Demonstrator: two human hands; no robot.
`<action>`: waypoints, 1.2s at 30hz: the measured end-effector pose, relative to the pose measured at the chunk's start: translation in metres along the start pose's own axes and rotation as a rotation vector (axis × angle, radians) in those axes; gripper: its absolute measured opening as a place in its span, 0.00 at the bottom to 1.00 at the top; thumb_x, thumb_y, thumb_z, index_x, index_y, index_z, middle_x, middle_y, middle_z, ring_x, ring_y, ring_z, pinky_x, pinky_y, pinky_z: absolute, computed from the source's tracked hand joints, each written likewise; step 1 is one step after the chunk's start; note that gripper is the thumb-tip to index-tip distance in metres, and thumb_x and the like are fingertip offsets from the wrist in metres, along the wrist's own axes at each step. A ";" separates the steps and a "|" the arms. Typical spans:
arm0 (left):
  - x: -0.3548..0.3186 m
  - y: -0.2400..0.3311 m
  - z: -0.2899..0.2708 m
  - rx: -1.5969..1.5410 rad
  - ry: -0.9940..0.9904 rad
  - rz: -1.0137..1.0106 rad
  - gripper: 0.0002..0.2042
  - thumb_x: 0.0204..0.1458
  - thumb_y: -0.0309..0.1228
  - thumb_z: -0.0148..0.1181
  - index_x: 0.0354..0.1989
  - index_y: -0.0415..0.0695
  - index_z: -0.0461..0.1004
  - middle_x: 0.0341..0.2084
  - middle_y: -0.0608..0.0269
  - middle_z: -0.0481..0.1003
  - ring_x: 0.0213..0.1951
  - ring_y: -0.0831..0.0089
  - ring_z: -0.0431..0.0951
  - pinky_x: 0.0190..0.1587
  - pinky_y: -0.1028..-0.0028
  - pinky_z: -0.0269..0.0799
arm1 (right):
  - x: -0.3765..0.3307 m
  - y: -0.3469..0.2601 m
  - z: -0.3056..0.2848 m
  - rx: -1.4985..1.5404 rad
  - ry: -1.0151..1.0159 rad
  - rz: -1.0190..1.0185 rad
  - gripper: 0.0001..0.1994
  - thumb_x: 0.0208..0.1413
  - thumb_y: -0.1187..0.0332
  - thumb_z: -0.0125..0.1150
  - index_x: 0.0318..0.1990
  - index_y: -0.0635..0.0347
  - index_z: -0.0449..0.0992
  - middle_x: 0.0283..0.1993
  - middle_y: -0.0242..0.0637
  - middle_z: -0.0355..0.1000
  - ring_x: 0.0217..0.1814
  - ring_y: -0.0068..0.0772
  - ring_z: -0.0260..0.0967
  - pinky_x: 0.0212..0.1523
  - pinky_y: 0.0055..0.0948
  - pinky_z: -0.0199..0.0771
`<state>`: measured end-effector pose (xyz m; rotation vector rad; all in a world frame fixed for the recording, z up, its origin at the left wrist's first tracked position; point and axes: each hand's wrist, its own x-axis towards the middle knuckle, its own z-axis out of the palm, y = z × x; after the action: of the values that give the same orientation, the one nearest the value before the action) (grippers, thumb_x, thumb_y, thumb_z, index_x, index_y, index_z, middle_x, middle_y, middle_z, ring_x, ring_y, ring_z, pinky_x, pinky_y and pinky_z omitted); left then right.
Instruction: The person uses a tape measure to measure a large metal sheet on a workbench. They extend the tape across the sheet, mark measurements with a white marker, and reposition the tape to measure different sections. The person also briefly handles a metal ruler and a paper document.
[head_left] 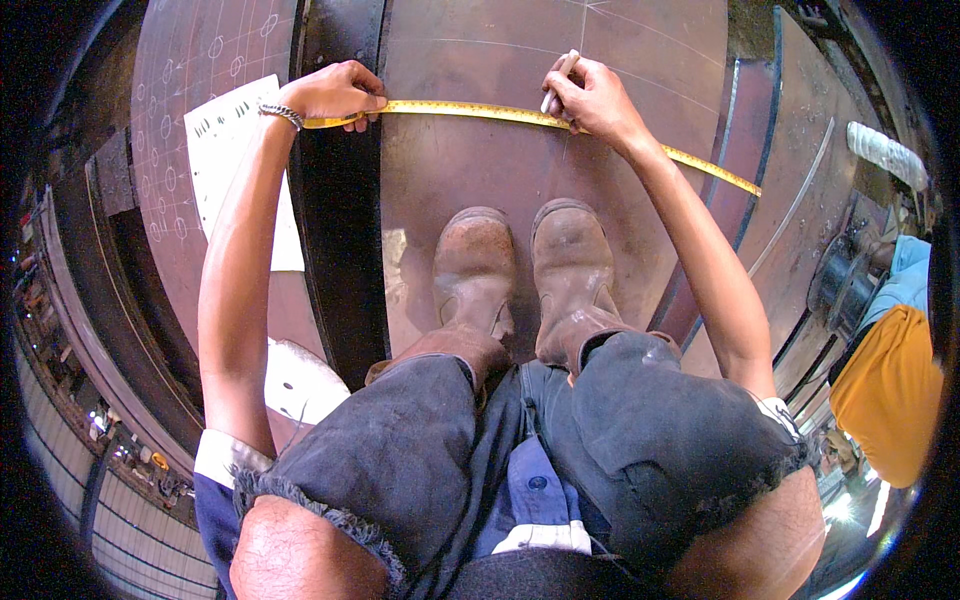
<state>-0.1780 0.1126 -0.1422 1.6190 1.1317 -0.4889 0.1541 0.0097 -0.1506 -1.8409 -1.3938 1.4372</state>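
A yellow tape measure [470, 109] stretches across a brown steel plate [480, 160] in front of my boots. My left hand [335, 92] is closed around its near-left end, thumb on the blade, and the case is mostly hidden in the palm. Above the blade, my right hand [597, 98] pinches a pale marking stick [560, 80], chalk-like in look. The lower fingers of that hand meet the tape, which runs on under the wrist to its free end at the right. Thin white lines are drawn on the plate.
A white paper sheet [235, 165] lies on the left plate [165, 110], which carries chalk circles and lines. A dark gap [345, 200] separates the plates. To the right are a steel strip [738, 160], a white wrapped roll [886, 155] and orange cloth [885, 390]. My boots [475, 265] rest on the middle plate.
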 end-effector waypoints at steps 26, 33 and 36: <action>-0.002 0.005 0.000 0.011 -0.009 0.006 0.13 0.57 0.33 0.57 0.30 0.33 0.76 0.20 0.62 0.76 0.22 0.75 0.76 0.28 0.73 0.73 | 0.009 -0.013 0.025 0.075 -0.072 0.006 0.11 0.61 0.64 0.55 0.32 0.64 0.75 0.25 0.33 0.76 0.22 0.19 0.72 0.23 0.21 0.74; -0.003 0.003 0.001 -0.027 0.007 0.001 0.13 0.57 0.33 0.57 0.29 0.34 0.77 0.20 0.61 0.76 0.22 0.75 0.76 0.29 0.72 0.73 | 0.010 -0.013 0.026 0.087 -0.060 0.015 0.14 0.59 0.61 0.56 0.29 0.64 0.76 0.24 0.35 0.77 0.21 0.22 0.74 0.24 0.25 0.76; -0.003 0.003 0.002 -0.013 0.032 0.006 0.13 0.57 0.34 0.57 0.29 0.34 0.76 0.20 0.61 0.76 0.22 0.75 0.76 0.29 0.72 0.73 | 0.011 -0.010 0.026 0.094 -0.060 0.011 0.14 0.59 0.61 0.56 0.29 0.65 0.76 0.24 0.35 0.77 0.21 0.23 0.74 0.24 0.25 0.76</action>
<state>-0.1762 0.1093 -0.1396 1.6239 1.1511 -0.4525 0.1256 0.0171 -0.1574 -1.7626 -1.3223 1.5481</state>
